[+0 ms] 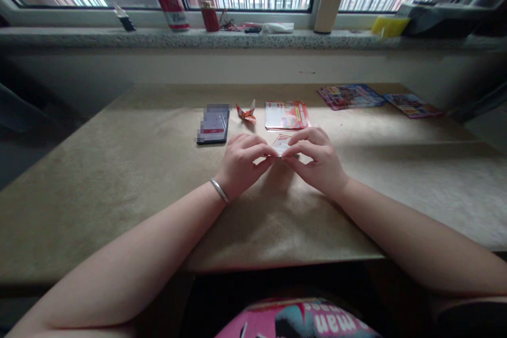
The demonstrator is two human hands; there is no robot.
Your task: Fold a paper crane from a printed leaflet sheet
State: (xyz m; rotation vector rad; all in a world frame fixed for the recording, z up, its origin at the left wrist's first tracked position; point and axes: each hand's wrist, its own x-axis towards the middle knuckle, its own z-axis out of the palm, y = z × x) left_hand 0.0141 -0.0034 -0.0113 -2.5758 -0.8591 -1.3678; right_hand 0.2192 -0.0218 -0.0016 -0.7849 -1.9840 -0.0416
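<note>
Between my two hands is a small folded piece of printed paper [281, 143], white with red print. My left hand [247, 161], with a silver bangle at the wrist, pinches its near edge between thumb and fingers. From the other side my right hand [317, 161] pinches the same edge, the fingertips of both hands almost meeting. Part of the paper is hidden by the fingers. Just beyond it lies a stack of red and white printed sheets [287, 115]. A folded red paper crane [247, 113] stands left of that stack, and a phone [214, 125] lies left of the crane.
Colourful printed packets [352, 96] lie at the table's back right, with another packet [412, 104] beside them. On the stone windowsill [158, 38] stand a red and white can [173, 10], a red container [209, 17], a brush [124, 18] and a yellow object [390, 26].
</note>
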